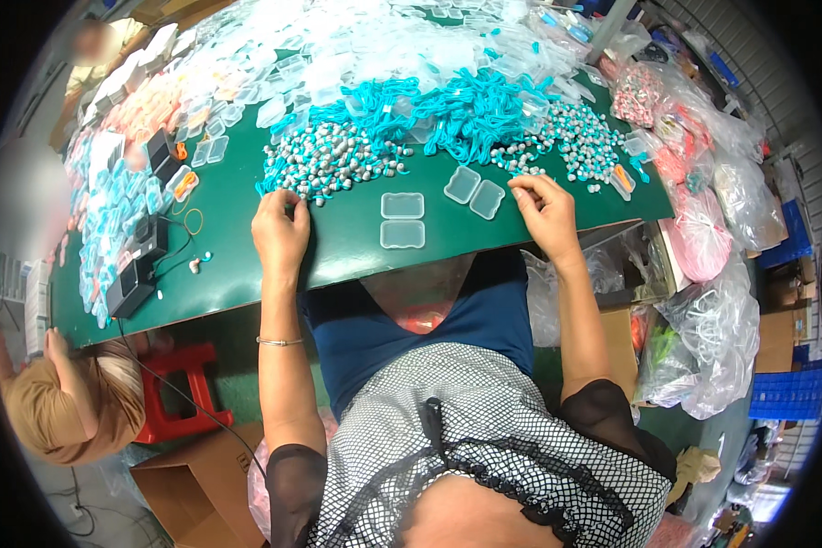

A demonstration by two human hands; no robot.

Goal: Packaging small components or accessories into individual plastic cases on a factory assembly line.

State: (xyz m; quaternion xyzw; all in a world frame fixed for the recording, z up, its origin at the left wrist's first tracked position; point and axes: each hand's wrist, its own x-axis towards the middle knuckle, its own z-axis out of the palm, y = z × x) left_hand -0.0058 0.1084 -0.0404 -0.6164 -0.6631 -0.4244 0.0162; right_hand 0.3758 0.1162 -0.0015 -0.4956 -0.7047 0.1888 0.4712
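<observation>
My left hand rests at the front edge of a heap of small grey-and-teal plugs, its fingers bent and closed together; what is in them, if anything, is hidden. On the other side, my right hand has its thumb and fingers drawn together beside the plugs, and I cannot make out anything held. Between my hands an opened clear plastic case lies flat on the green table. A second opened clear case lies tilted just left of my right hand.
Bundles of teal cord lie behind the plugs, with many clear cases heaped farther back. Black boxes and teal packs stand at left. A co-worker's arm is at lower left. Filled plastic bags crowd the right.
</observation>
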